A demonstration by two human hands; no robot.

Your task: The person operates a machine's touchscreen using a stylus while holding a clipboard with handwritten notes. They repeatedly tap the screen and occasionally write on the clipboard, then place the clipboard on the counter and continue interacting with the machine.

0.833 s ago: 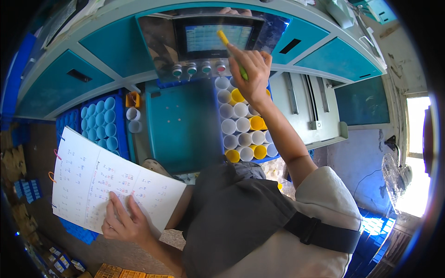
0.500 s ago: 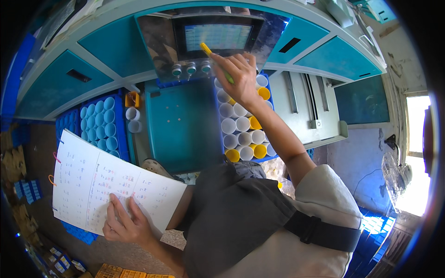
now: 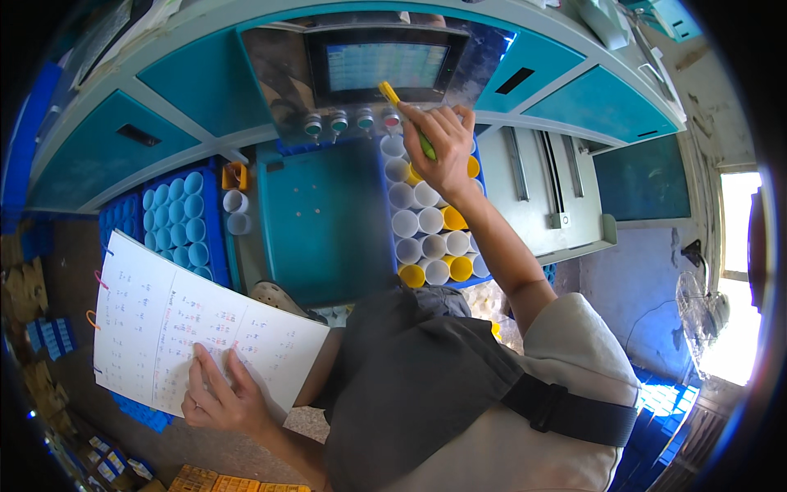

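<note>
My right hand is closed around a slim pen-like tool with a yellow end and a green part, whose exact kind I cannot make out. Its yellow end overlaps the lower part of a lit touch screen on the machine front; whether it touches is unclear. At the lower left, my left hand lies over the lower part of an open ring-bound notebook, with fingers stretched apart on the page. Handwritten columns cover the paper, which slants beside my leg. Nothing shows between those fingers.
Round buttons line the panel below the screen. Under my right forearm, a blue crate holds white and yellow tubes. Another crate with light-blue tubes stands left, beside two white cups. A fan stands at the right.
My right hand has shifted to the right and slightly down with the pen-like tool, uncovering a red button. The left hand and the notebook have stayed put.
</note>
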